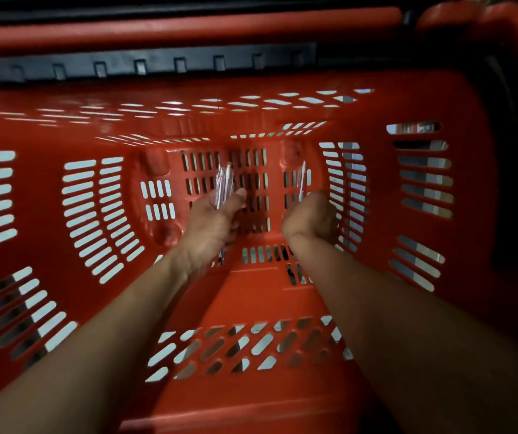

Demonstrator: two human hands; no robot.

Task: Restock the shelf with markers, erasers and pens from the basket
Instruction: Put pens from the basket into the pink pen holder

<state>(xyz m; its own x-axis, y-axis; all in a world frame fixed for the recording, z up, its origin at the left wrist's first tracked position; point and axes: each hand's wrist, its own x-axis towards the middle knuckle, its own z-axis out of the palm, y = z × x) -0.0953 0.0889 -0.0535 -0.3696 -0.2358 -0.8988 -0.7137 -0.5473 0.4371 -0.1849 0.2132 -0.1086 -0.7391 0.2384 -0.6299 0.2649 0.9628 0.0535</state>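
Observation:
Both my arms reach deep into a red slotted plastic basket (pixel 101 142). My left hand (pixel 212 220) grips a small bunch of clear-barrelled pens (pixel 223 183) that stick up past the thumb. My right hand (pixel 312 219) is curled round a single clear pen (pixel 302 180), whose upper end points away from me. Both hands hover just above the basket's perforated floor. No markers or erasers show in the basket.
The basket's walls rise on all sides around my arms. A red handle bar (pixel 188 26) and a black hinge strip (pixel 157 65) cross the far rim. Beyond the basket it is dark; no shelf can be made out.

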